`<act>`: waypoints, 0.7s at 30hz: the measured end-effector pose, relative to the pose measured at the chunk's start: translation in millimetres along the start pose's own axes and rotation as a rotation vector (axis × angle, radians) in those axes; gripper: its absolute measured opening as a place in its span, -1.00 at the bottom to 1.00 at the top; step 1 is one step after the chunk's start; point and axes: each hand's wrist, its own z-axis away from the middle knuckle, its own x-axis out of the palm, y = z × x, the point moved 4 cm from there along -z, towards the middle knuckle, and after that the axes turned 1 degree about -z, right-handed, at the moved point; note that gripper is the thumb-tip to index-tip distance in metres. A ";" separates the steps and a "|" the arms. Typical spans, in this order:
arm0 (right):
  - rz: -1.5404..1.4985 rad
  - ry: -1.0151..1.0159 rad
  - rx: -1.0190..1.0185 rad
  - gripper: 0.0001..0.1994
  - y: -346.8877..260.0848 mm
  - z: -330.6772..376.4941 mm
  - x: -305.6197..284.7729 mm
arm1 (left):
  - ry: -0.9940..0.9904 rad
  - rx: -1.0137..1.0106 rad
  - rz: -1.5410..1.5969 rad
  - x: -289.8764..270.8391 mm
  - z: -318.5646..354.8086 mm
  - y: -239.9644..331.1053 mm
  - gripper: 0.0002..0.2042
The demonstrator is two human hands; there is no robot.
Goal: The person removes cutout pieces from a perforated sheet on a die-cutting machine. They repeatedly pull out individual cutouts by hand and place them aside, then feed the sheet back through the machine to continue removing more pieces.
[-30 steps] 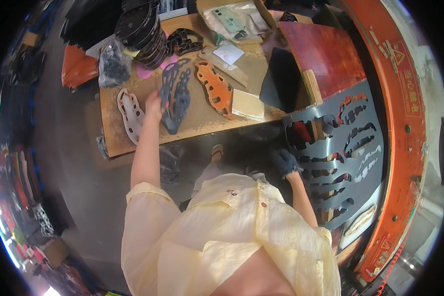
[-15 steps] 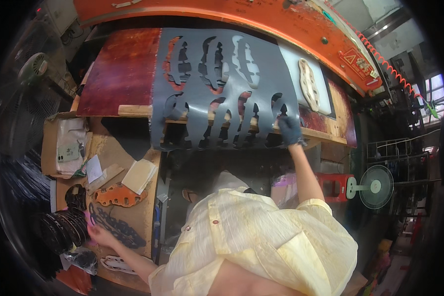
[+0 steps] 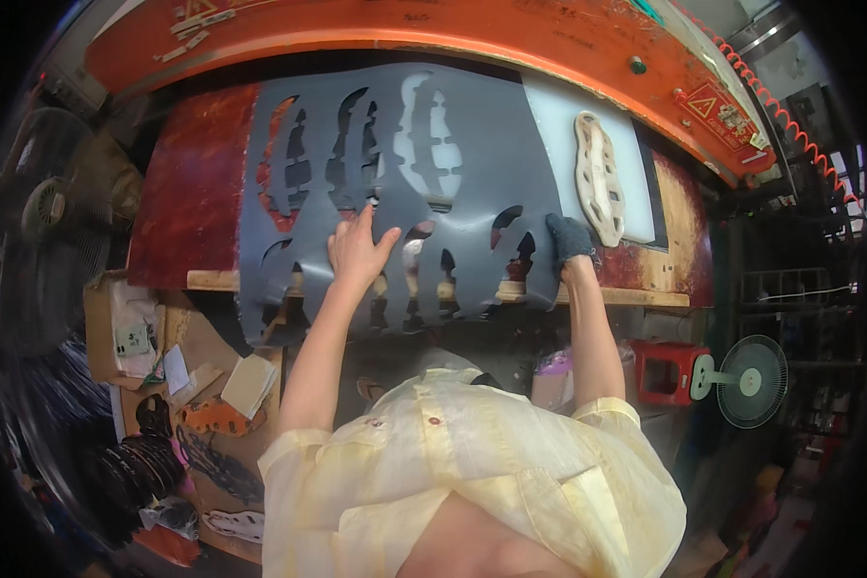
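Sheet (image 3: 395, 193) is pressed flat on the bed (image 3: 188, 207) by the open-fingered left hand (image 3: 358, 249) and gripped at its edge by the gloved right hand (image 3: 568, 237).

Both arms reach forward and up, bare below short pale-yellow sleeves. The left hand (image 3: 358, 252) is bare, laid flat with fingers spread wide. The right hand (image 3: 568, 238) wears a dark glove, its fingers curled in a grip.

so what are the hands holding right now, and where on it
The grey cut-out sheet: the gloved right hand grips its lower right edge, while the bare left hand lies flat on its lower middle.
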 end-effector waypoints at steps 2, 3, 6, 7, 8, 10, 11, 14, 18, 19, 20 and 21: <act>0.065 0.020 -0.112 -0.61 1.4 -5.8 -1.4 | -0.102 -0.158 0.084 15.8 -23.4 -6.9 -0.60; 0.168 0.036 -0.170 -0.63 -0.3 -7.6 -0.9 | -0.011 -0.149 0.214 11.1 -37.1 -12.4 -0.63; 0.409 0.018 -0.352 -0.73 -20.6 -15.8 19.6 | 0.270 -0.101 0.124 -11.7 -79.2 -21.1 -0.69; 0.458 -0.016 -0.516 -0.76 -34.6 -15.9 31.3 | 0.284 -0.116 0.010 -17.4 -96.7 -24.4 -0.73; 0.468 -0.078 -0.466 -0.78 -42.0 -19.9 41.7 | 0.372 -0.023 -0.099 -24.4 -112.9 -23.2 -0.76; 0.430 -0.034 -0.317 -0.80 -56.9 -28.7 53.7 | 0.349 0.019 -0.336 -28.2 -136.5 -28.9 -0.77; 0.361 -0.043 -0.274 -0.80 -61.0 -28.1 56.9 | 0.362 0.046 -0.465 -25.9 -139.7 -31.8 -0.78; 0.736 -0.058 -0.484 -0.75 -76.1 -21.2 62.2 | 0.311 0.158 -0.590 -7.1 -137.4 -43.1 -0.80; 0.930 -0.202 -0.544 -0.52 -75.1 -2.7 54.8 | 0.161 0.114 -0.475 1.4 -113.3 -53.9 -0.79; 0.715 -0.171 -0.458 -0.52 -69.7 6.7 41.4 | 0.135 0.095 -0.321 -2.3 -106.1 -51.3 -0.77; 0.607 -0.158 -0.262 -0.51 -60.6 12.0 36.0 | 0.090 0.053 -0.177 -6.2 -98.7 -46.8 -0.73; 0.723 -0.151 -0.261 -0.53 -55.1 22.9 31.0 | 0.222 0.126 -0.190 -15.6 -85.8 -33.1 -0.70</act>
